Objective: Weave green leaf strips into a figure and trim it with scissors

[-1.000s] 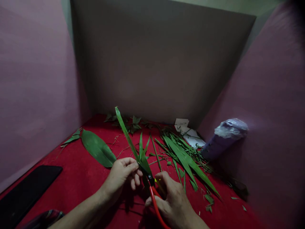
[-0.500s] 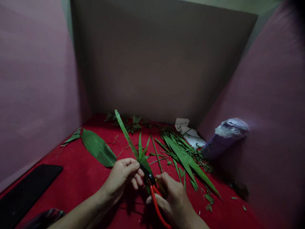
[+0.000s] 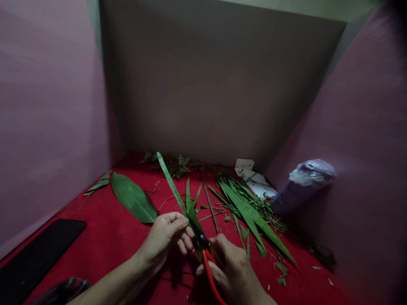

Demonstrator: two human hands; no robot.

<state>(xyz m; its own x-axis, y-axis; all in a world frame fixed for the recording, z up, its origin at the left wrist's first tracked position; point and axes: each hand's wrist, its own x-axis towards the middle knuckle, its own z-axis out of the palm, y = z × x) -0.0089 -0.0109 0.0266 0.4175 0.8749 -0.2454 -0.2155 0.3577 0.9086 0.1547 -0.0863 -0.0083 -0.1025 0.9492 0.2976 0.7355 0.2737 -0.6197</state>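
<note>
Between thumb and fingers, my left hand (image 3: 171, 233) pinches a long narrow green leaf (image 3: 171, 180) that points up and away. My right hand (image 3: 233, 264) is wrapped round red-handled scissors (image 3: 210, 271). Their dark blades sit right beside my left fingertips, against the held leaf; whether they cut into it I cannot tell. Shorter pointed leaf blades (image 3: 192, 199) rise beside the strip near the scissors' pivot. The lower end of the leaf is partly hidden by my hands and the scissors.
A broad green leaf (image 3: 132, 199) lies on the red cloth (image 3: 104, 250) at left, near a black flat object (image 3: 41, 250). To the right are a heap of leaves and stems (image 3: 251, 212), white paper cards (image 3: 259, 184) and a purple plastic-wrapped package (image 3: 302, 186). Ivy-like leaves (image 3: 179, 165) lie behind.
The view has shifted slightly. Both hands keep their holds on the leaf and scissors, and the leaf strip has turned a little, showing a more even green face.
</note>
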